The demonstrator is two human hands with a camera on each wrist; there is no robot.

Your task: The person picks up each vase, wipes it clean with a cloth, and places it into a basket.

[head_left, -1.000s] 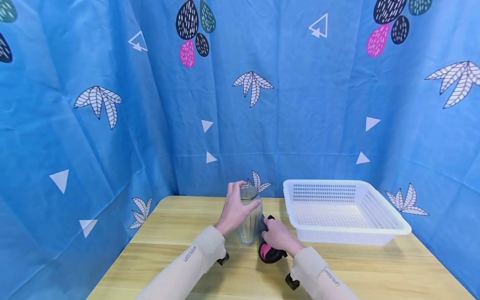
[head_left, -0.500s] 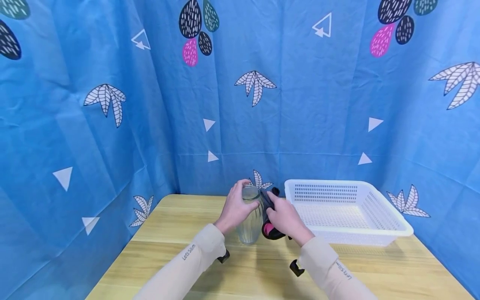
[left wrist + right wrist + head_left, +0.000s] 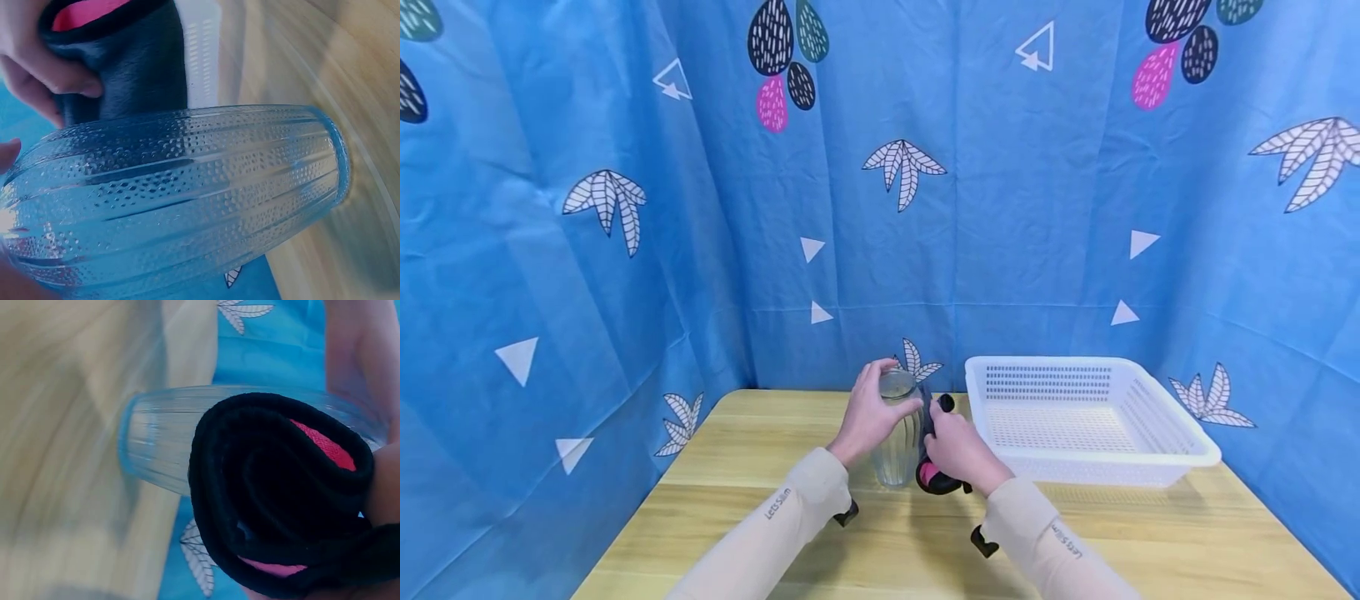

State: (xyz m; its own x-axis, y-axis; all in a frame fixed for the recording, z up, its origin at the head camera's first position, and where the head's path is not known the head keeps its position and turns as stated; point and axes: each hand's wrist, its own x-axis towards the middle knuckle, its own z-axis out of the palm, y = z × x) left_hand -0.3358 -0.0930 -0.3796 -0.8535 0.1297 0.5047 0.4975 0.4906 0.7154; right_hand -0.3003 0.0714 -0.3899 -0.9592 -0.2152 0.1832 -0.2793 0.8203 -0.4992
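Observation:
A clear ribbed glass vase (image 3: pixel 893 458) stands upright on the table. My left hand (image 3: pixel 874 415) holds it near the rim, with thumb and fingers around the top. At the vase's right side, my right hand (image 3: pixel 958 446) grips a rolled black fabric piece with a pink lining (image 3: pixel 934 477). In the left wrist view the dark fabric (image 3: pixel 140 69) lies against or just beside the dimpled glass (image 3: pixel 206 181). The right wrist view shows the black roll (image 3: pixel 269 469) end-on, hiding part of the vase (image 3: pixel 162 437). What kind of article the fabric is stays unclear.
A white perforated plastic basket (image 3: pixel 1090 458) sits on the wooden table (image 3: pixel 760 500) to the right. Blue patterned curtain (image 3: pixel 887 250) hangs behind and along both sides.
My right hand has moved the black fabric roll away from me along the vase's right side, then slightly back. My left hand and the vase have stayed put.

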